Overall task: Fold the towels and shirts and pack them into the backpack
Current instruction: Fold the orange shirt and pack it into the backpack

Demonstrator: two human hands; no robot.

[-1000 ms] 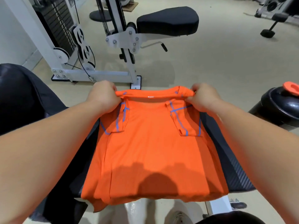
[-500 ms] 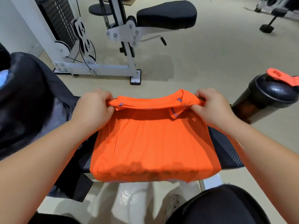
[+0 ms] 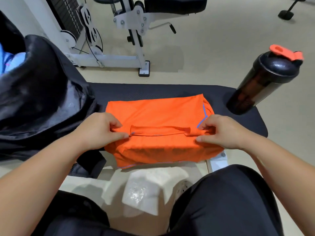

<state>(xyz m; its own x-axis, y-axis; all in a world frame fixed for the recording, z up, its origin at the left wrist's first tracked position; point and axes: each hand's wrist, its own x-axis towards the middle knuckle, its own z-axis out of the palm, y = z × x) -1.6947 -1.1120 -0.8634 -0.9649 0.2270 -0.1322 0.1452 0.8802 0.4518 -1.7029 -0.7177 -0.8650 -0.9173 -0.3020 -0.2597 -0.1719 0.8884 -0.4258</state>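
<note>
An orange shirt [image 3: 158, 116] with blue seams lies folded into a rectangle on the black padded bench [image 3: 170, 91]. My left hand [image 3: 98, 130] pinches the collar end at the shirt's left side. My right hand [image 3: 219, 131] pinches the collar end at the right side. The collar edge runs between both hands across the near half of the fold. A black backpack [image 3: 34, 86] stands open at the left of the bench, with light blue cloth [image 3: 8, 60] showing inside it.
A black shaker bottle [image 3: 262, 82] with an orange lid stands on the bench's right end. A white weight machine [image 3: 109, 40] with a black seat stands on the floor beyond. My knees in black trousers [image 3: 221, 201] are below the bench.
Both hands have drawn the collar edge from the far side toward me, folding the shirt over itself into a shorter rectangle. The view has tilted down.
</note>
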